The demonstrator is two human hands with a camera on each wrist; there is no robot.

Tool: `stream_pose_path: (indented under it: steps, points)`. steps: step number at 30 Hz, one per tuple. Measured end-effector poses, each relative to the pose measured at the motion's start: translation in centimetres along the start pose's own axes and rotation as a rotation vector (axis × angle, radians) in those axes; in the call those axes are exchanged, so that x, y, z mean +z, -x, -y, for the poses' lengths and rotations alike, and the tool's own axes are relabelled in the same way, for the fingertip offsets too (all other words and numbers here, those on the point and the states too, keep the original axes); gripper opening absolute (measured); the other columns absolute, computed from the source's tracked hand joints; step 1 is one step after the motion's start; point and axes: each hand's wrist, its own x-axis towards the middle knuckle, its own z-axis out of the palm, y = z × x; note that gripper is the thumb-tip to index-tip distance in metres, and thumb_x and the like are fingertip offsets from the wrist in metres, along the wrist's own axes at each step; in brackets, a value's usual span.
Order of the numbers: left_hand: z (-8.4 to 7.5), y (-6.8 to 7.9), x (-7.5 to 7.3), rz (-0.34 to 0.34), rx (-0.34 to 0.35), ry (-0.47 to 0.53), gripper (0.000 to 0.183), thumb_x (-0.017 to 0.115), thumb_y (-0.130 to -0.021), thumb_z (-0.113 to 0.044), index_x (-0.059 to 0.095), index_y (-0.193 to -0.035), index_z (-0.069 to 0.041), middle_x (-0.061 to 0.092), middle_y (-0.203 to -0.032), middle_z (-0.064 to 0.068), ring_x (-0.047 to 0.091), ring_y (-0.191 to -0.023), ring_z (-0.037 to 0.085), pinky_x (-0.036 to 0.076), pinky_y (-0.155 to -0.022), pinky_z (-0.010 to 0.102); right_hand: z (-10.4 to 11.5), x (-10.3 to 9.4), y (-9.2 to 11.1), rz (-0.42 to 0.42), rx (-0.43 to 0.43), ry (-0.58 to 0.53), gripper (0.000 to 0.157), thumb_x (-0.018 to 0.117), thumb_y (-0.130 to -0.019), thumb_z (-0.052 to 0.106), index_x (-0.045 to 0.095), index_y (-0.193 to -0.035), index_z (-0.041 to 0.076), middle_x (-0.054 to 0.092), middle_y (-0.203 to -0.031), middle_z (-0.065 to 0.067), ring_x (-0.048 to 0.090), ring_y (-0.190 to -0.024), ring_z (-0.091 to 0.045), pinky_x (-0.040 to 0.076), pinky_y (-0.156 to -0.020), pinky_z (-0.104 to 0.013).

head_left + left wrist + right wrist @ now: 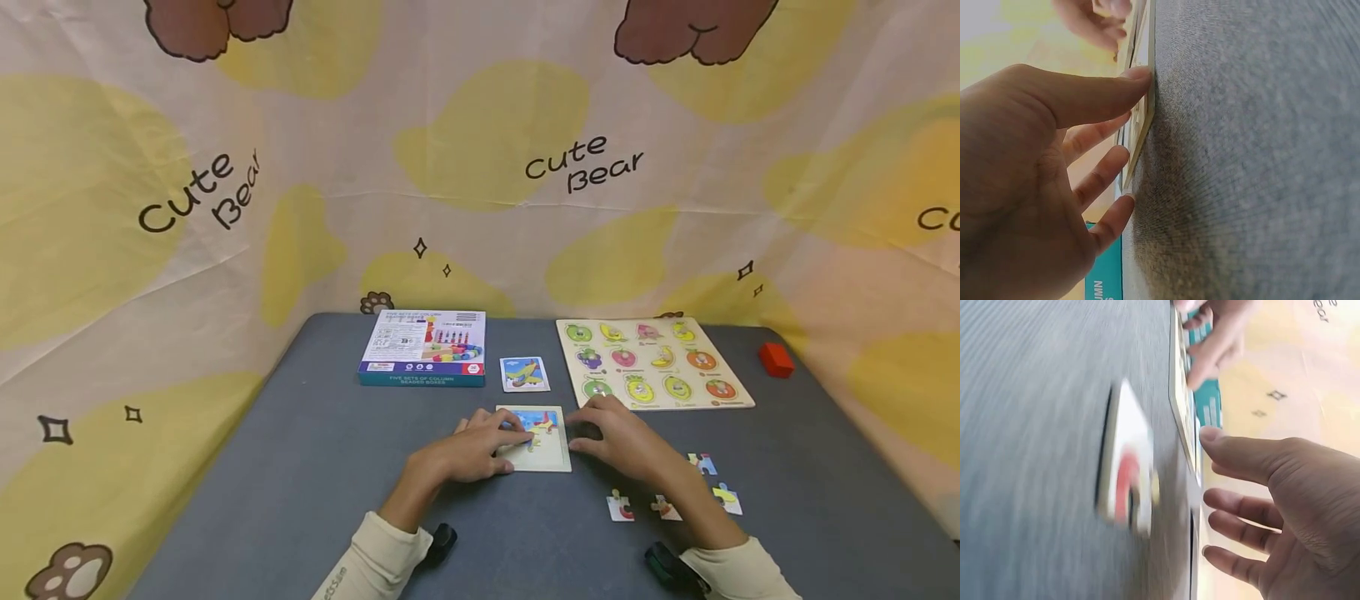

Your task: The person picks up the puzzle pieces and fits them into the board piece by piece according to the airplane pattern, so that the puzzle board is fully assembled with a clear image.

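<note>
A small square jigsaw tray (555,457) lies flat on the grey table, with some coloured pieces (545,419) set in its upper part. My left hand (476,446) reaches over the tray's left side, index fingertip down on a piece near the middle. In the left wrist view the thumb (1104,97) lies along the tray's edge while the other fingers spread beside it. Just off the tray's right edge is my right hand (618,437), fingers loosely bent and nothing between them. Several loose jigsaw pieces (621,506) lie near the right forearm, one partly hidden by it.
Behind the tray is a picture card (525,375) showing a plane. A boxed bead set (422,346) stands back left. To the back right lie a fruit board (652,362) and a red block (776,360). A printed cloth (480,167) hangs behind the table.
</note>
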Motion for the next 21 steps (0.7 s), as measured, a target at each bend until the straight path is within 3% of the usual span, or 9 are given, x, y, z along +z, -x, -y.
stream_pose_path:
  steps: [14, 21]
  points:
    - [0.1, 0.1, 0.1, -0.010, 0.006, 0.039, 0.054, 0.070, -0.103, -0.021, 0.056, -0.156, -0.024, 0.048, -0.153, -0.001, 0.041, -0.131, 0.025, 0.034, -0.108, 0.051, -4.9, -3.1, 5.7, -0.059, 0.059, 0.024, 0.035, 0.085, -0.090, 0.027, 0.078, -0.122, 0.014, 0.070, -0.118, -0.001, 0.062, -0.111, -0.026, 0.049, -0.098, -0.056]
    - [0.2, 0.0, 0.1, -0.005, 0.002, 0.045, 0.055, 0.070, -0.103, -0.021, 0.057, -0.155, -0.025, 0.048, -0.153, -0.001, 0.041, -0.130, 0.025, 0.033, -0.108, 0.051, -7.0, -4.6, 8.3, -0.086, 0.112, 0.038, 0.037, 0.088, -0.088, 0.030, 0.079, -0.120, 0.013, 0.071, -0.110, 0.006, 0.060, -0.101, -0.019, 0.052, -0.086, -0.044]
